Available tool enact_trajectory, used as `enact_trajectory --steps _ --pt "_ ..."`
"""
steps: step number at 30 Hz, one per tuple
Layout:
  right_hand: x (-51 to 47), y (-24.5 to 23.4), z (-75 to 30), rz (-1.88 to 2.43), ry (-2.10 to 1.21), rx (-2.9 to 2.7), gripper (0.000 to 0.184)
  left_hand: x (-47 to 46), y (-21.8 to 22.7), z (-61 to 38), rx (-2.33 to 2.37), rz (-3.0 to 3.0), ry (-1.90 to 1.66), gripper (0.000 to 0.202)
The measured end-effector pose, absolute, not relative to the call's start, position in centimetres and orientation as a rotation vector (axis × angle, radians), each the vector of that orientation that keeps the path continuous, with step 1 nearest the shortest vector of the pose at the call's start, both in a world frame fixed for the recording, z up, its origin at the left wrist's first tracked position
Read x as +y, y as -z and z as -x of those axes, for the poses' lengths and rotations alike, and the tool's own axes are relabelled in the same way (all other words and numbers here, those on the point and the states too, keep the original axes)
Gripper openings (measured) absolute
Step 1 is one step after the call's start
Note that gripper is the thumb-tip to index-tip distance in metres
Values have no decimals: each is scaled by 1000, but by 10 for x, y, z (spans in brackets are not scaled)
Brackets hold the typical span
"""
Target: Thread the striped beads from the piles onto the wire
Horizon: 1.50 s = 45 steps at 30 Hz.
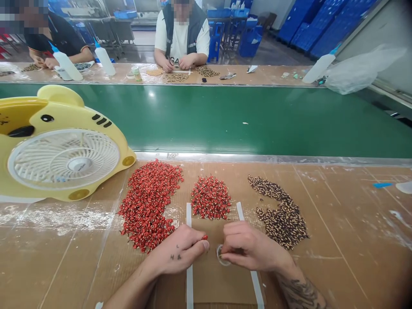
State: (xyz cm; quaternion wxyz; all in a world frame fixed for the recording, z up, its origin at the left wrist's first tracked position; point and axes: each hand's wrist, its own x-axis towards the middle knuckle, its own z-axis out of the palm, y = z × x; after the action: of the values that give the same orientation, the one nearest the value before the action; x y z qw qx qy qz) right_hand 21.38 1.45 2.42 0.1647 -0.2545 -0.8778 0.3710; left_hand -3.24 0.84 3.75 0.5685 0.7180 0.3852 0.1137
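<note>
My left hand (184, 249) is closed, pinching a small red piece (205, 237) between thumb and forefinger. Opposite it, my right hand (249, 246) is also closed, its fingertips pressed together over a small clear round dish (224, 261); what they hold is too small to make out. Both hands hover above a cardboard sheet (222, 287) edged with white tape strips. Just beyond them lies a small pile of red pieces with gold-coloured ends (210, 197). A larger red pile (149, 206) spreads beside my left hand, and a curved pile of dark-and-gold pieces (283, 214) beside my right.
A yellow animal-shaped fan (64, 146) stands at the left. Across the green belt (225, 116) two people work at a far bench with white squeeze bottles (104, 60) and small piles. A plastic bag (357, 71) lies at far right, a blue scrap (382, 185) nearer.
</note>
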Motion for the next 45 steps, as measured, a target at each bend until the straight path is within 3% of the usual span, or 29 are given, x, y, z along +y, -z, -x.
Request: enact_trajectory --steps 5,18,25,39,45 --pt "16 -24 -216 768 -971 -2506 26 5 -33 36 797 -1382 -297 42" --pt "14 -29 -228 784 -1130 -2342 21 -3 -12 27 652 -871 -347 33" --pt "6 -31 -225 916 -1115 -1673 15 -4 -12 19 650 -860 -237 29" --pt "5 -29 -212 990 -1183 -1795 19 -6 -11 18 636 -886 -220 30" --pt "3 -27 -205 1097 -1118 -1800 29 -4 -18 16 645 -1025 -209 29"
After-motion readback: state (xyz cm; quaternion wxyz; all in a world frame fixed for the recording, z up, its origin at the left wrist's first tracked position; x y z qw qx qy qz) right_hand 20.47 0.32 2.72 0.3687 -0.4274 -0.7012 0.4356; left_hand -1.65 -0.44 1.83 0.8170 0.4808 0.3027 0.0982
